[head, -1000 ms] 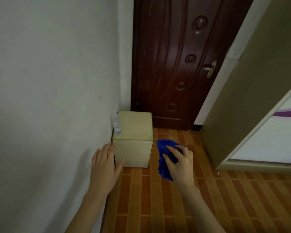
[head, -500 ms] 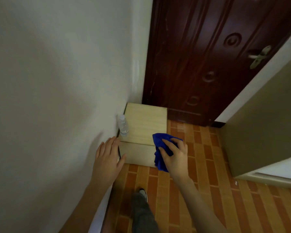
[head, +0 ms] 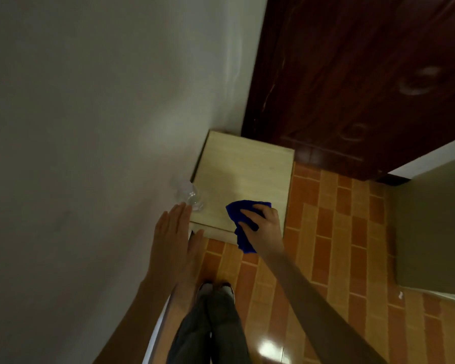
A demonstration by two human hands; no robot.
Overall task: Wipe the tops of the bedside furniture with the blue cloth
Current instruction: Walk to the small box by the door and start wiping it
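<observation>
A small light-wood bedside cabinet [head: 247, 174] stands in the corner between the white wall and a dark door. My right hand [head: 263, 227] grips a crumpled blue cloth [head: 241, 214] over the front right part of the cabinet's top; part of the cloth hangs past the front edge. My left hand [head: 177, 237] is flat with straight fingers, held by the wall at the cabinet's front left corner, fingertips close to a clear plastic bottle [head: 191, 195] that stands at the top's left edge.
A dark red-brown door [head: 365, 74] rises behind the cabinet. The white wall [head: 90, 127] fills the left. An olive panel [head: 431, 222] stands at the right. Orange brick-pattern floor [head: 334, 232] lies between, with my legs and shoes [head: 216, 290] below.
I have stepped closer and the view has tilted down onto the cabinet top. My right hand has carried the cloth from in front of the cabinet to above its top. My left hand has risen toward the bottle.
</observation>
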